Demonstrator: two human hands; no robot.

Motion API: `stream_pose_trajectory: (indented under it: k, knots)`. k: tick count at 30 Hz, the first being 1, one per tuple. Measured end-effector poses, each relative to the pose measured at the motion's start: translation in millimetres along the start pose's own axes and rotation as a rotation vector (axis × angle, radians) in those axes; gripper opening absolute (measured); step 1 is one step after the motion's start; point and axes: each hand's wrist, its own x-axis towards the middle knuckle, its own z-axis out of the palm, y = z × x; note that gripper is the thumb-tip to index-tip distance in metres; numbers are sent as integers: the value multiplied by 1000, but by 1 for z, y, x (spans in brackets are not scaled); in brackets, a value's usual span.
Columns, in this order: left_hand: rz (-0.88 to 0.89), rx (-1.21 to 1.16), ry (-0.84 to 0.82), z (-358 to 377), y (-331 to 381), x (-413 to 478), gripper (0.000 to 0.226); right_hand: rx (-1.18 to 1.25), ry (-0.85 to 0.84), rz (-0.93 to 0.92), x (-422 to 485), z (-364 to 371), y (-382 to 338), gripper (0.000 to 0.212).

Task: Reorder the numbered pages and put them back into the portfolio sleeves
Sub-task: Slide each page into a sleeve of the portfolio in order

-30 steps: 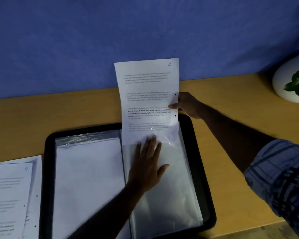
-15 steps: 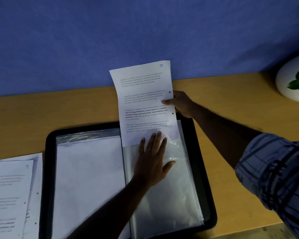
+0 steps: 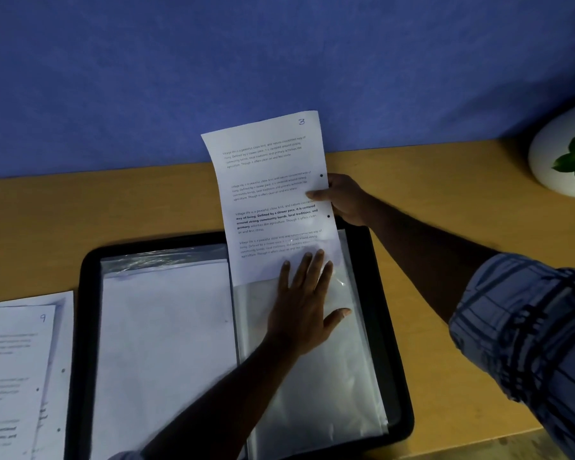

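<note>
A black portfolio [image 3: 394, 327] lies open on the wooden desk. The page numbered 3 [image 3: 273, 194] stands tilted up from the top of the clear right-hand sleeve [image 3: 329, 386], its lower end inside the sleeve mouth. My right hand [image 3: 341, 199] pinches the page's right edge between its two punch holes. My left hand [image 3: 304, 300] lies flat with spread fingers on the sleeve, fingertips over the page's lower end. The left-hand sleeve [image 3: 166, 343] holds a white sheet.
A stack of loose pages [image 3: 17, 376], the top one numbered 9, lies left of the portfolio. A white pot with a green plant [image 3: 565, 154] stands at the far right by the blue wall [image 3: 246, 61]. Bare desk [image 3: 429, 200] surrounds the portfolio.
The page has tilted a little to the left and sits slightly lower in the sleeve mouth. My left hand has slid a bit up and to the right on the sleeve.
</note>
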Motion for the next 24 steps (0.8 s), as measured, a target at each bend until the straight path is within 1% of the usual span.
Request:
stream_pose_trajectory:
  k: [4, 9, 11, 13, 17, 21, 24]
  knots:
    - [-12, -6, -11, 1, 2, 1, 90, -87, -95, 12, -5, -14, 1, 40]
    - [-18, -13, 15, -4, 9, 1, 86, -55, 7, -41, -6, -16, -4, 39]
    - [-15, -4, 46, -5, 12, -1, 84, -31, 22, -43, -5, -10, -7, 37]
    - [25, 11, 58, -3, 18, -4, 81, -22, 27, -51, -3, -4, -9, 36]
    - [108, 34, -18, 6, 33, -8, 82, -30, 88, -57, 3, 0, -4, 35]
    - [111, 51, -85, 13, 44, -7, 88, -9, 114, -67, 8, 2, -2, 31]
    - [87, 40, -71, 13, 47, -2, 86, -4, 105, -69, 8, 4, -5, 28]
